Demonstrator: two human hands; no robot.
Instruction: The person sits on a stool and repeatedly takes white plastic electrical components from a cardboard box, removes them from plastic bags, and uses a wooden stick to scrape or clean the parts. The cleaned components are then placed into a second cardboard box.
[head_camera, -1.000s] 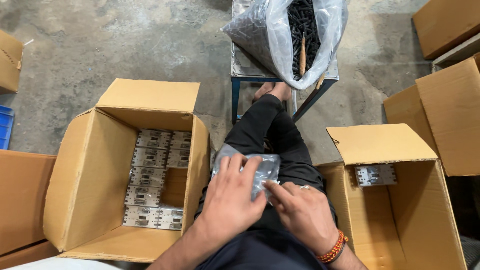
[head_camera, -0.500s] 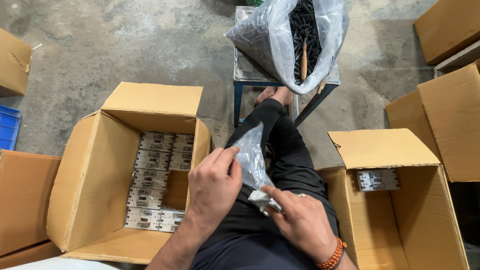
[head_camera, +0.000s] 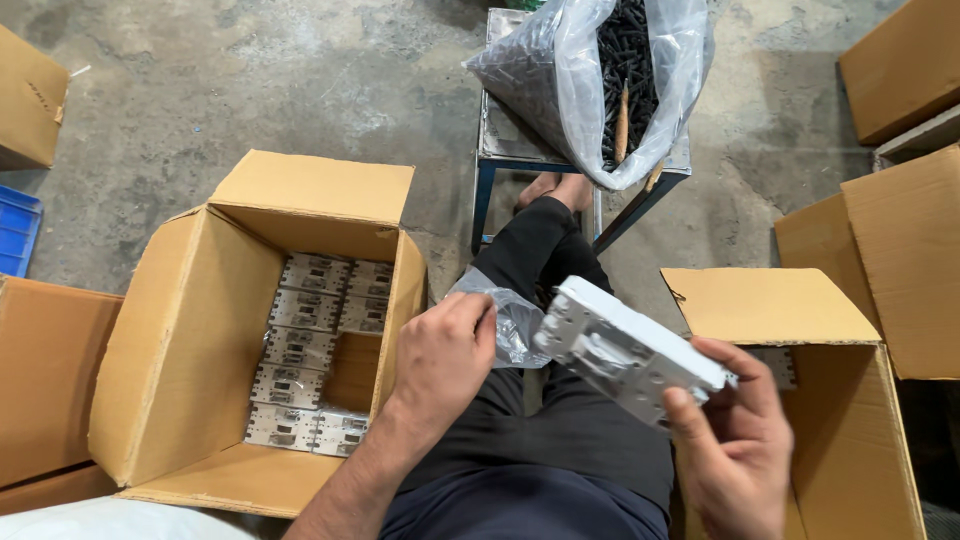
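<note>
My right hand (head_camera: 735, 445) grips a white plastic panel (head_camera: 625, 350) by its lower end, held tilted over my lap. My left hand (head_camera: 440, 355) pinches a crumpled clear plastic bag (head_camera: 510, 315) that still touches the panel's upper end. To my left an open cardboard box (head_camera: 190, 360) holds rows of bagged white panels (head_camera: 305, 355). Another open cardboard box (head_camera: 850, 440) stands at my right, with one bagged piece (head_camera: 780, 365) partly seen behind my fingers.
A blue-legged metal stool (head_camera: 500, 150) stands ahead, carrying a clear bag full of black screws (head_camera: 610, 75). My foot rests beneath it. More cardboard boxes (head_camera: 900, 70) sit at the right and left edges, and a blue crate (head_camera: 15, 235) at far left.
The bagged panel lay flat on my lap under both hands. I lifted it and drew the panel out to the right, while my left hand kept the emptied bag.
</note>
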